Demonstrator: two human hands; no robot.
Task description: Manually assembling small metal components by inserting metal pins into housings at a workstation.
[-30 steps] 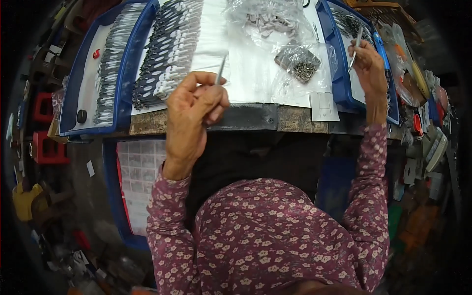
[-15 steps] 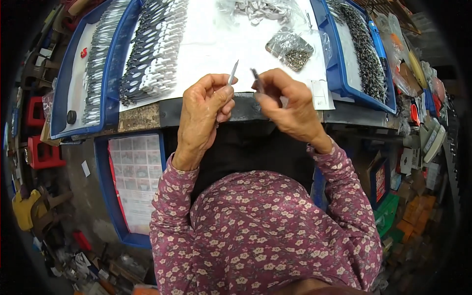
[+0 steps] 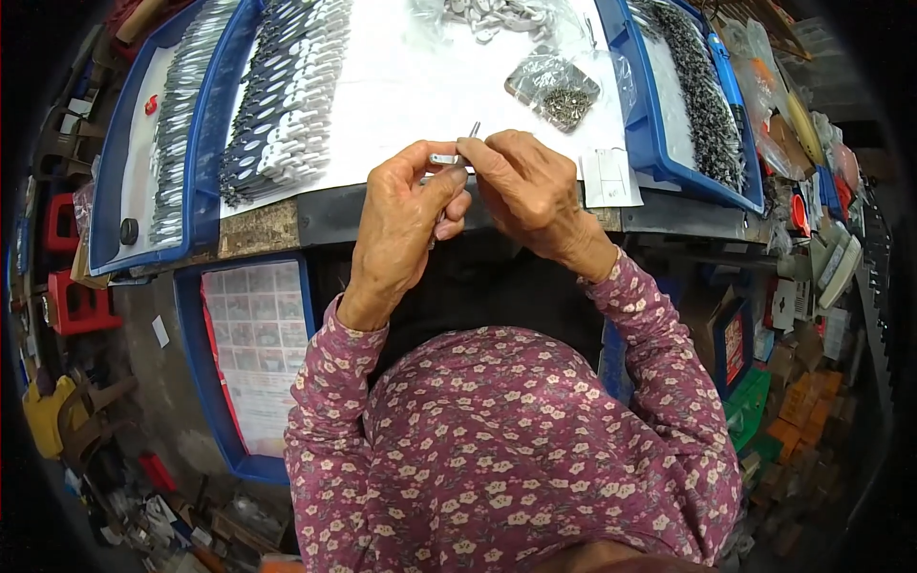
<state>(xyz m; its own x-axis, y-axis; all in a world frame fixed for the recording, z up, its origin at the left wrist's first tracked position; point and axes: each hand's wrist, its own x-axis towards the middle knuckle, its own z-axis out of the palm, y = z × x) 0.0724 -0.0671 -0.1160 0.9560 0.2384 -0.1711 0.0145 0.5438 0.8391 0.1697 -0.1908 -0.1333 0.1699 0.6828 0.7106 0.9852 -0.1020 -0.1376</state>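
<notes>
Just above the table's front edge, my left hand (image 3: 406,205) is closed in a pinch on a slim silvery metal piece (image 3: 442,159). My right hand (image 3: 530,191) meets it, thumb and forefinger pinched at the same spot. From between the fingertips a thin pointed end (image 3: 475,129) sticks up. The fingers hide most of both hands' contents, and the small dark piece seen earlier in my right hand is covered now. Beyond the hands, a clear bag of small brass-coloured parts (image 3: 565,107) rests on white paper (image 3: 392,105).
Left on the table, a blue tray (image 3: 196,215) holds slim silvery pieces, beside rows of dark and white parts (image 3: 287,115). At right, another blue tray (image 3: 659,143) holds many small dark parts. Whitish pieces (image 3: 497,17) lie at the back. Below stands a blue crate (image 3: 196,363).
My right hand has moved left, bringing its small dark piece to the slim piece in my left hand. The hands were apart before; now their fingertips meet.
</notes>
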